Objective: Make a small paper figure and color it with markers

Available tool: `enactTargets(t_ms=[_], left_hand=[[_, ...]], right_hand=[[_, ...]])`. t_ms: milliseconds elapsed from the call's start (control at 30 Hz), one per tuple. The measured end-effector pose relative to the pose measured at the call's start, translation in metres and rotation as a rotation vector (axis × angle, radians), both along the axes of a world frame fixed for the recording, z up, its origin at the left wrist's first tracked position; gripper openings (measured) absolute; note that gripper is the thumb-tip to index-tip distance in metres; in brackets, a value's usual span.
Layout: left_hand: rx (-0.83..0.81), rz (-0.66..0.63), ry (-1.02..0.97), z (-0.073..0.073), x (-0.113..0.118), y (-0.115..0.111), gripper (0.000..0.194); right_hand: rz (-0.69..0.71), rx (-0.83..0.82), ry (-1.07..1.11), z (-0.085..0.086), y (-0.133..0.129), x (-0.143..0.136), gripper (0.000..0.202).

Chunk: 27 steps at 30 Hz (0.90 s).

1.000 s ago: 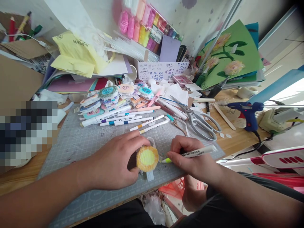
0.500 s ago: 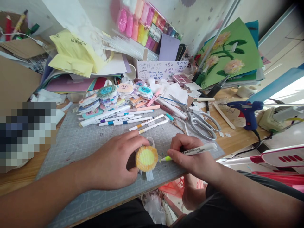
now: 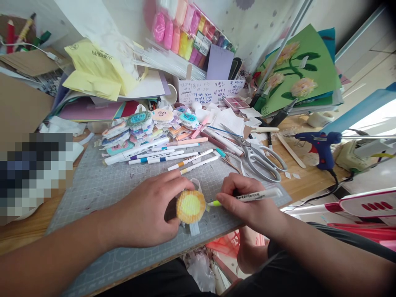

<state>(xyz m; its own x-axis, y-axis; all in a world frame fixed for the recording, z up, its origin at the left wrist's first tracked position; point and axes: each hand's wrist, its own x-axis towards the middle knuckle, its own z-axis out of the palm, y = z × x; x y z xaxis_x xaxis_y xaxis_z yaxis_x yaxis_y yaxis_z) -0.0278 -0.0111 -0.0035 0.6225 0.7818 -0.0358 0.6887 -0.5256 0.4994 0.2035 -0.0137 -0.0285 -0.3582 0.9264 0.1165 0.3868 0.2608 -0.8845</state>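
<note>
My left hand (image 3: 151, 206) grips a small round piece (image 3: 189, 206) between thumb and fingers, over the grey cutting mat (image 3: 123, 255). Its rim is orange and its centre yellow. A white strip shows just under it. In my right hand (image 3: 243, 200) is a white marker (image 3: 262, 194) with a yellow-green tip. That tip points left at the right rim of the round piece, very close to it; whether they touch I cannot tell.
Behind my hands lie several markers (image 3: 173, 156), a pile of coloured pieces (image 3: 139, 121) and grey scissors (image 3: 262, 161). A blue glue gun (image 3: 323, 146) stands at the right. A box edge is at the left.
The marker in my right hand has shifted slightly left, its tip nearer the round piece. My left hand has barely moved.
</note>
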Motion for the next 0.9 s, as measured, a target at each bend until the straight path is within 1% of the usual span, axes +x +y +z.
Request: enactTargets(t_ms=[300, 433, 567, 700, 900], left_hand=[[0.006, -0.004, -0.008, -0.0011, 0.0003, 0.0006, 0.047], [-0.01, -0.001, 0.008, 0.0003, 0.0012, 0.0001, 0.046], [-0.004, 0.0, 0.002, 0.0015, 0.0014, -0.0002, 0.045], [0.002, 0.006, -0.003, 0.0004, 0.0009, 0.0004, 0.045], [0.005, -0.009, 0.009, -0.0012, 0.0007, 0.0011, 0.046]], right_hand=[[0.004, 0.018, -0.011, 0.0018, -0.0013, 0.0006, 0.025], [-0.013, -0.003, 0.004, 0.0019, -0.0011, 0.0003, 0.025], [-0.006, 0.022, -0.012, 0.0021, -0.001, 0.0006, 0.025], [-0.026, -0.011, 0.019, 0.0025, -0.0015, 0.0008, 0.025], [0.033, -0.036, 0.032, 0.0013, -0.0026, -0.0005, 0.024]])
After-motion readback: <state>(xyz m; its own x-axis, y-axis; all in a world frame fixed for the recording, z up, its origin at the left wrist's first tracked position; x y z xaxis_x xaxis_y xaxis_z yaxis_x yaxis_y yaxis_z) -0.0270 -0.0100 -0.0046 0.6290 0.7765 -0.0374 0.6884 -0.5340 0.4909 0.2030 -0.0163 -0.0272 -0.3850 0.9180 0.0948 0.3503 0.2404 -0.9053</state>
